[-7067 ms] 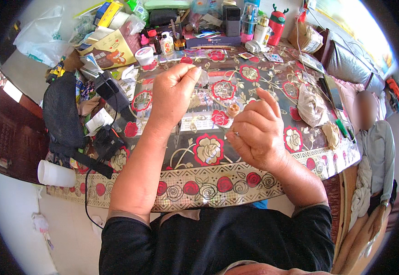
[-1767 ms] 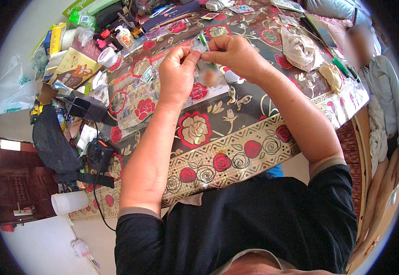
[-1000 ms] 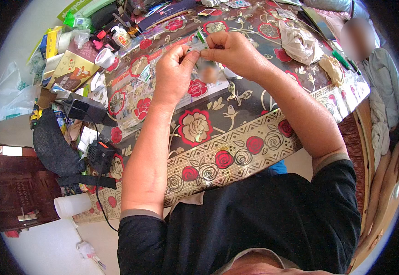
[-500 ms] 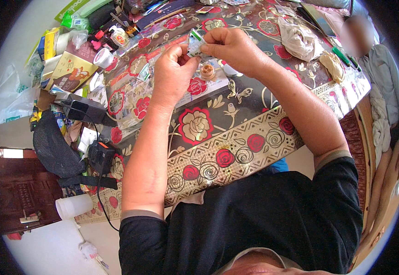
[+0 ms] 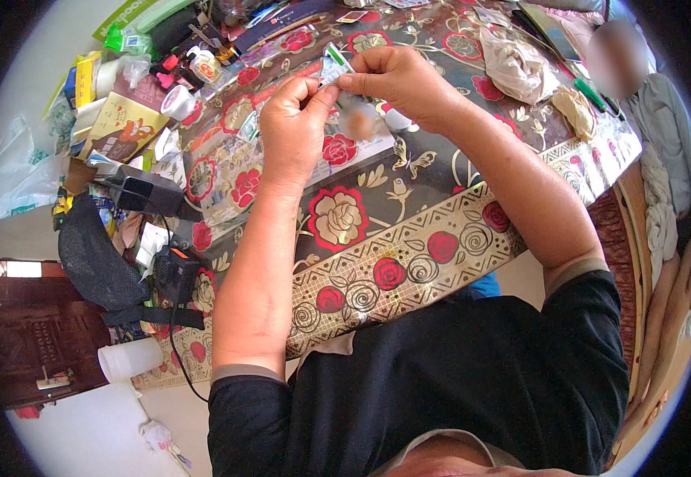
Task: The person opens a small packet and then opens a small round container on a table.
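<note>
Ample tablecloth (image 5: 361,187) between hands (image 5: 291,131) (image 5: 401,83) and edge (image 5: 409,300)

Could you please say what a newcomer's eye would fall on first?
Probably the boldly flowered tablecloth, spread across the middle. Next, the left hand and right hand, meeting above it at a small green-and-white packet. At left, a yellow-and-brown box stands out.

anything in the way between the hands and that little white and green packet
Nothing visible stands in the way. The right hand already pinches the small packet, and the left hand has its fingertips right at the lower end; exact contact there is too small to tell. The round white cap sits below, not between.
</note>
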### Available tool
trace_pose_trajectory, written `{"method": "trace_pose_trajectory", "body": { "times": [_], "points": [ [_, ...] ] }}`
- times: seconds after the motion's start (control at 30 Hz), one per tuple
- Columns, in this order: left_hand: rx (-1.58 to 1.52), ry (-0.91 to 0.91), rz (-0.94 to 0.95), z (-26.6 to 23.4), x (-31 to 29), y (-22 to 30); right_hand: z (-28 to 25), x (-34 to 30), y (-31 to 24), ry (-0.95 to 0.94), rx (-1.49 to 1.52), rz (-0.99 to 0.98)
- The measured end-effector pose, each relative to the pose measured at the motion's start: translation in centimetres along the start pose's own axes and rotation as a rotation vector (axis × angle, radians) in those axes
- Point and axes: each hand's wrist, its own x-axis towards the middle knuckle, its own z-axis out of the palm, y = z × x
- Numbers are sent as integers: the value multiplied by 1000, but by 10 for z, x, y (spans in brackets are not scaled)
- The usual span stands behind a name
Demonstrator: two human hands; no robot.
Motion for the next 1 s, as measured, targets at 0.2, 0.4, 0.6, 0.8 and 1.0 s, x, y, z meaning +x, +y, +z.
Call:
{"method": "trace_pose_trajectory", "body": {
  "times": [0.2,0.4,0.6,0.8,1.0],
  "points": [
    [-78,66,-27,5,-3,3,-2,0,-1,-9,-151,-63],
    [-3,113,61,4,0,-6,-3,0,-3,-22,-287,-76],
    [-15,101,54,7,-2,-4,-6,0,-7,-54,-391,-51],
    [-48,105,35,8,-1,-3,-8,0,-5,-72,-409,-53],
    [-100,117,24,9,1,-9,-8,0,-3,-66,-437,-49]
  ]
}}
